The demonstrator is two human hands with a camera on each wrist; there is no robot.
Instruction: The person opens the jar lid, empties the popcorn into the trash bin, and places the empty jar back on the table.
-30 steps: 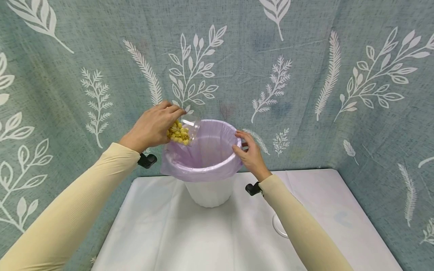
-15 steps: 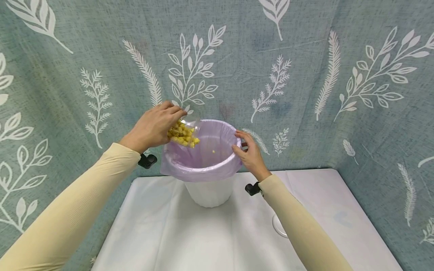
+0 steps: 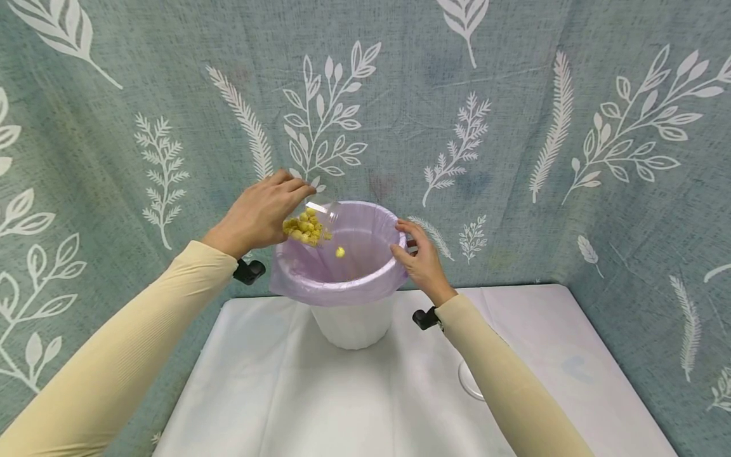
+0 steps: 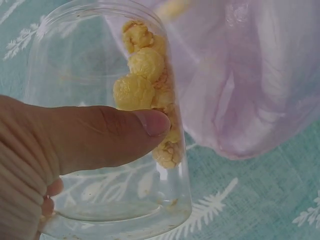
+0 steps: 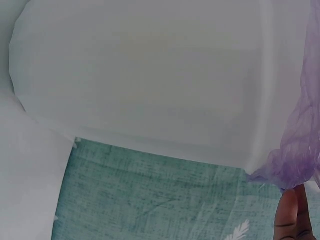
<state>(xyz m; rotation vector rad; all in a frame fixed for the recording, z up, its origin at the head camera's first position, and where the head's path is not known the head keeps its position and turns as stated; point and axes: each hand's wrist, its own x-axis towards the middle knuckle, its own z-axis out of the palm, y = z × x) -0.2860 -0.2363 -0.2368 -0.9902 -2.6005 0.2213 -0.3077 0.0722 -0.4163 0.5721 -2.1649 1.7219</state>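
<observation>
My left hand [image 3: 259,212] grips a clear plastic jar [image 4: 75,70], tipped with its mouth over the left part of a trash bin [image 3: 354,329]. Yellow popcorn [image 4: 145,65] lies along the jar's lower side in the left wrist view, the thumb across the wall. One loose popcorn piece [image 3: 340,252] is in mid-air below the jar's mouth. A purple trash bag [image 3: 337,295] lines the white bin and folds over its rim. At the rim's right side my right hand [image 3: 424,261] holds the edge through the bag, thumb inside; its other fingers are partly hidden.
The bin stands toward the back of a white-covered table [image 3: 331,400]. A white round disc [image 3: 469,381] lies on the right, partly behind the right forearm. Green leaf-patterned cloth [image 3: 388,127] hangs behind and at both sides.
Popcorn has slid toward the jar's mouth and pieces have dropped out into the bin. The left hand keeps its place with the jar; the right hand stays on the rim.
</observation>
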